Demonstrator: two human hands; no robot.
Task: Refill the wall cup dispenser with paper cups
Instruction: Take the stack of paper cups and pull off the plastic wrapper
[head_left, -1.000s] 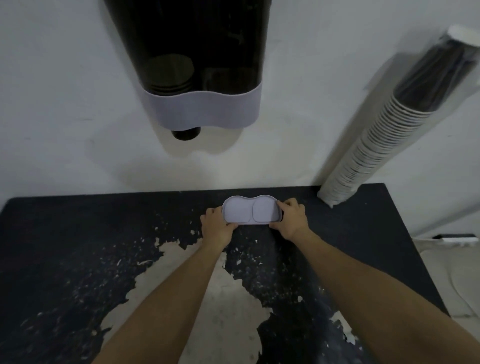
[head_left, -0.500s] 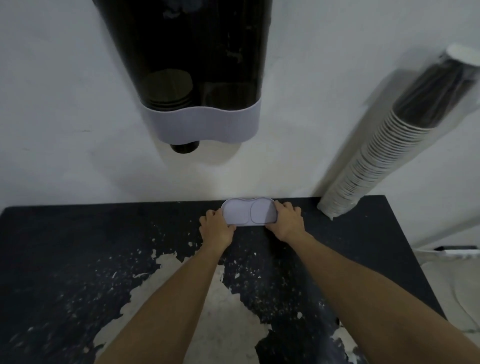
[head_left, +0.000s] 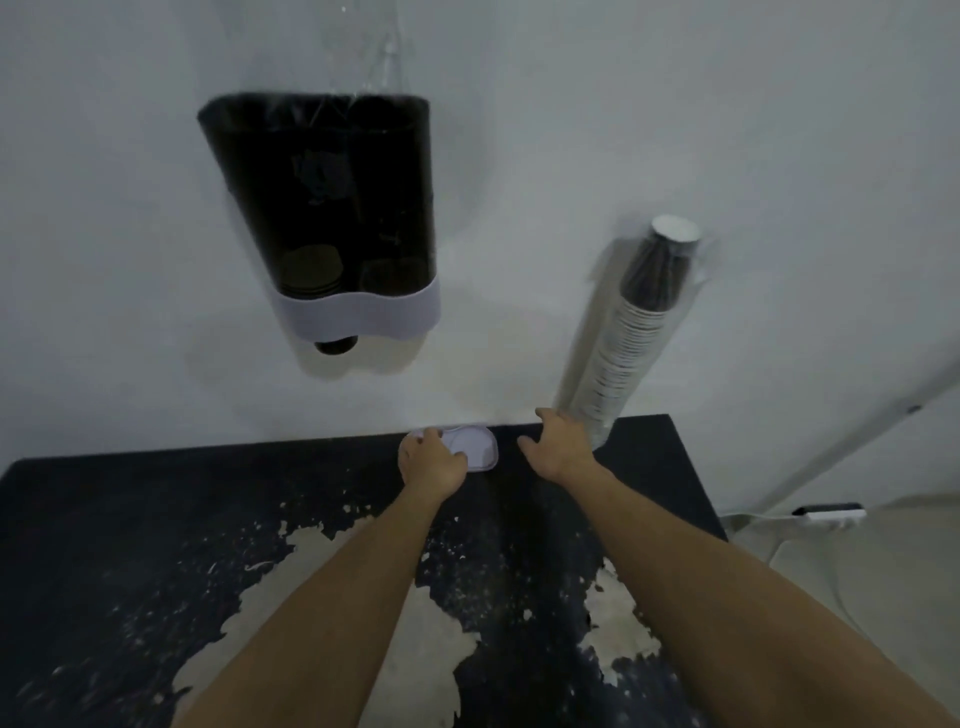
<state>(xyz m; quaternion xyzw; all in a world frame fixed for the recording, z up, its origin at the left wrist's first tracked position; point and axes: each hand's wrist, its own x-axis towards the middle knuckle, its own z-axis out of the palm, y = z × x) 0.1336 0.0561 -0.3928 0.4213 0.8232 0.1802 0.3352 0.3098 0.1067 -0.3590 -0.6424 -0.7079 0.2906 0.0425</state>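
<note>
Dark smoked plastic, grey band at the bottom: wall cup dispenser fixed to the wall above the desk's back edge, top open, a short stack of cups dim in its left tube and one cup base poking out below. Grey double-lobed lid now flat on the desk at the back edge, against the wall; half a second ago gripped at both ends. Left hand still resting on the lid's left end, fingers loosely bent over it, whether gripping or just touching cannot be told. Right hand off the lid, fingers spread and relaxed, holding nothing, just short of the foot of the sleeve of paper cups leaning against the wall at the desk's back right corner. Meaning, most likely: lid parked, dispenser ready for filling, next grasp aimed at the sleeve. Peeling black paint across the desk's front; white power strip on the floor beyond the right edge.
</note>
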